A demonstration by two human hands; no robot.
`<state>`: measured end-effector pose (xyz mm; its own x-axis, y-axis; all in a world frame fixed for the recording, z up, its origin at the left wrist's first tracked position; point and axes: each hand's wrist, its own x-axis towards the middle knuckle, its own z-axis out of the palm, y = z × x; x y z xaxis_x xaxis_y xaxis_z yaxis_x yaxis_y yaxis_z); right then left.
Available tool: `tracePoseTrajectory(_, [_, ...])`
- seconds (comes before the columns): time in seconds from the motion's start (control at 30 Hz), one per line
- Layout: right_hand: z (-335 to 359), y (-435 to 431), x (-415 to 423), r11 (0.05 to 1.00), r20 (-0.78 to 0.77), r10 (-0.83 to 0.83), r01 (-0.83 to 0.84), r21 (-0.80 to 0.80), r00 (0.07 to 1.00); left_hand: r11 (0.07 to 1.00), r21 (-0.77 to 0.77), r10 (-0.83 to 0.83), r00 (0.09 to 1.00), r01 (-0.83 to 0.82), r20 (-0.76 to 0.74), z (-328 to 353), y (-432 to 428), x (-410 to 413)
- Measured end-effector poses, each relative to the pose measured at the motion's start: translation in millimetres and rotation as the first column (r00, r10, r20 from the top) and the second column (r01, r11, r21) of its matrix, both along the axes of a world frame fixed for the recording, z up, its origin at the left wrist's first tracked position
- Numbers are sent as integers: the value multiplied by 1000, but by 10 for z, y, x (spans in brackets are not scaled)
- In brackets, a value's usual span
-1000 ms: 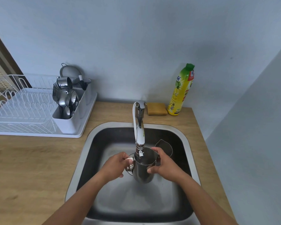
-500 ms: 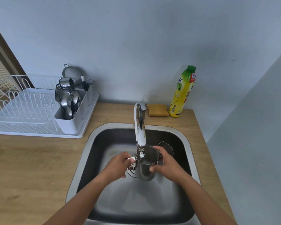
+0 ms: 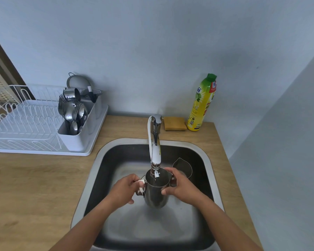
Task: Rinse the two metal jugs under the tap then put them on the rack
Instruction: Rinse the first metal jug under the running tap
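Steel jug (image 3: 156, 194) upright under tap (image 3: 155, 147), second jug (image 3: 182, 167) beside.

left hand (image 3: 124, 191): bare | right hand (image 3: 182, 187): bare | forearms (image 3: 216, 214): bare

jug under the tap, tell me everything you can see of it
The jug is shiny bare metal, round-bodied, with an open mouth and a loop handle on the picture's left. It is held roughly upright above the sink floor, with its mouth right beneath the tap nozzle. The left hand grips the handle. The right hand holds the body's right side near the rim. Whether water is running into it is hard to tell.
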<state>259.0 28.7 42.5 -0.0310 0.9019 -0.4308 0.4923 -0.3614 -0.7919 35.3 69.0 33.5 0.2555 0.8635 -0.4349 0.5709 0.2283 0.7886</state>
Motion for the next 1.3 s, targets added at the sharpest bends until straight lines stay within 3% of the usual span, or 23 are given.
tracePoseTrajectory(0.37, [-84,40,-36,999,-62,-40,41,8,997,1000,12,9,1000,-9,11,-2,-4,-33])
tracePoseTrajectory(0.93, [-206,107,-166,971,-364,-214,156,-184,907,983,181,10,984,23,-177,92,185,-81])
tracePoseTrajectory(1.3, [-238,148,-296,943,-317,-246,152,-296,916,1000,4,16,980,-16,-199,101,267,-111])
